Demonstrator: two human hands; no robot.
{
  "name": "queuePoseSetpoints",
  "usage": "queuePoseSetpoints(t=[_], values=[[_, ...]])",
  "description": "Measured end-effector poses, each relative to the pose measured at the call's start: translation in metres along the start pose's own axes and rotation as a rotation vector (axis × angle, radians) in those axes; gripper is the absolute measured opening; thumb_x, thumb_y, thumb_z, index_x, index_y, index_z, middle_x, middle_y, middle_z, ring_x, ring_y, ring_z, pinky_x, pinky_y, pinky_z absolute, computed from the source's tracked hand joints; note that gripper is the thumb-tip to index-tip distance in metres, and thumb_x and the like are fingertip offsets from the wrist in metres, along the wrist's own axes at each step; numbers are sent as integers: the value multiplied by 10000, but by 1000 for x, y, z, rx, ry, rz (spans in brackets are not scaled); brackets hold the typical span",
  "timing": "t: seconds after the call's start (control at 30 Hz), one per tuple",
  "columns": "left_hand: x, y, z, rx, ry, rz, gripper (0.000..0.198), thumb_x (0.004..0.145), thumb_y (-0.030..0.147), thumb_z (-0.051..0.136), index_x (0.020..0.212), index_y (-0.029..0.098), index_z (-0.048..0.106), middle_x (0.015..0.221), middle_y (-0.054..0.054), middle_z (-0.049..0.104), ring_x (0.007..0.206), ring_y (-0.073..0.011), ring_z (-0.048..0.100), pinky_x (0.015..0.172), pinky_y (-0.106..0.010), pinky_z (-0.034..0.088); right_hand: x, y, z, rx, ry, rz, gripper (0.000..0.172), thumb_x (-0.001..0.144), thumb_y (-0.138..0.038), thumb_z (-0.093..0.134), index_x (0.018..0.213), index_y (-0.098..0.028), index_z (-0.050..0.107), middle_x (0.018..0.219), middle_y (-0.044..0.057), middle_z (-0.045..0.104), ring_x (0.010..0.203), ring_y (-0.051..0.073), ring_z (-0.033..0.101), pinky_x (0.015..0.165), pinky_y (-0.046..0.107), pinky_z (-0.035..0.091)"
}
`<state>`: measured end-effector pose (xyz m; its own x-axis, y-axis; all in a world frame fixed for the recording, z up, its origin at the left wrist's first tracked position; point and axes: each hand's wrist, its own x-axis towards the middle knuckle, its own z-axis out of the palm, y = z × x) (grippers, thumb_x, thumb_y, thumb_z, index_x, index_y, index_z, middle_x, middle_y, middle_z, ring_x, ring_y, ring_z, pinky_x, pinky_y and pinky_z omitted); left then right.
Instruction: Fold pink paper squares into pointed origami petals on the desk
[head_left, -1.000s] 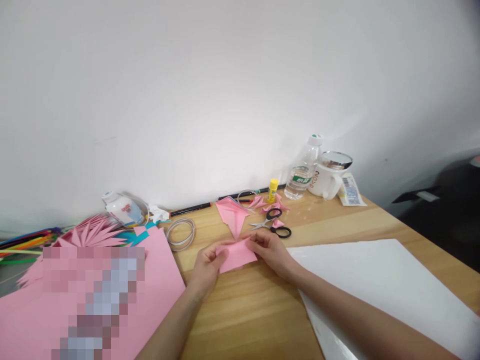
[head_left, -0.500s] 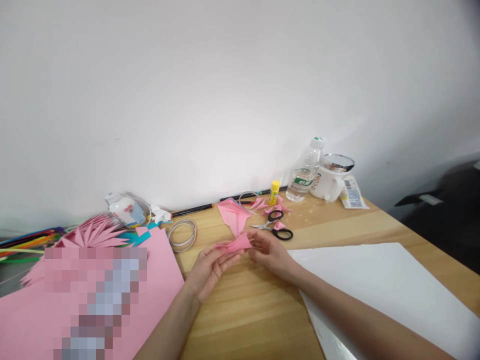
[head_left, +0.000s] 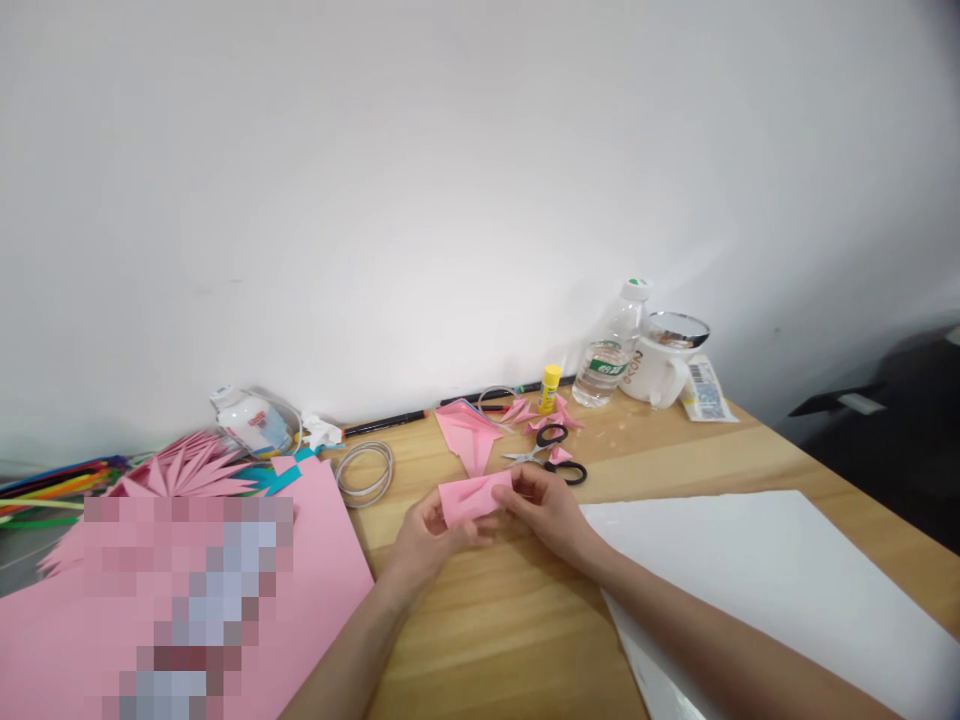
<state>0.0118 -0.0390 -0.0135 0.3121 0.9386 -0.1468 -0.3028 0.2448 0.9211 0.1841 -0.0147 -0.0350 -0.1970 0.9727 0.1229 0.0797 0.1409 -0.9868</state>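
Turned to show more than before, the pink paper rectangle [head_left: 471, 500] runs sideways from left hand [head_left: 421, 545], grip unclear, to pinching right hand [head_left: 550, 512].

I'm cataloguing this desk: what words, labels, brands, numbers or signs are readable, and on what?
"怡寶", slightly blurred: green label, clear bottle.
Perhaps "2020", sideways and unsure: white mug.
Too blurred to read: red print on the white bottle.
Too small to read: print on the yellow glue stick and barcoded packet.
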Motion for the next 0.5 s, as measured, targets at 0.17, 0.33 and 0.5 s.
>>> queuePoseSetpoints(t=[0.17,0.33,0.5], values=[[3,-5,-2,132,138,3,363,637,316,699,934,110,662,897,-109,704,821,-254,644,667,-346,536,0,1,1,20,-69,16,272,740,-426,575,692,-161,538,575,-17,510,524,112,468,507,228,370],[3,-7,-2,133,157,14,318,668,345,664,874,104,685,844,-91,713,801,-252,648,648,-345,541,-1,0,2,40,-97,32,270,741,-423,577,693,-159,549,579,-12,523,524,121,495,510,238,375],[3,-7,0,116,165,2,295,659,342,673,851,120,695,821,-72,715,781,-245,650,640,-339,540,-1,0,1,6,-84,47,289,738,-437,575,656,-163,539,554,-16,517,510,120,485,498,236,367]])
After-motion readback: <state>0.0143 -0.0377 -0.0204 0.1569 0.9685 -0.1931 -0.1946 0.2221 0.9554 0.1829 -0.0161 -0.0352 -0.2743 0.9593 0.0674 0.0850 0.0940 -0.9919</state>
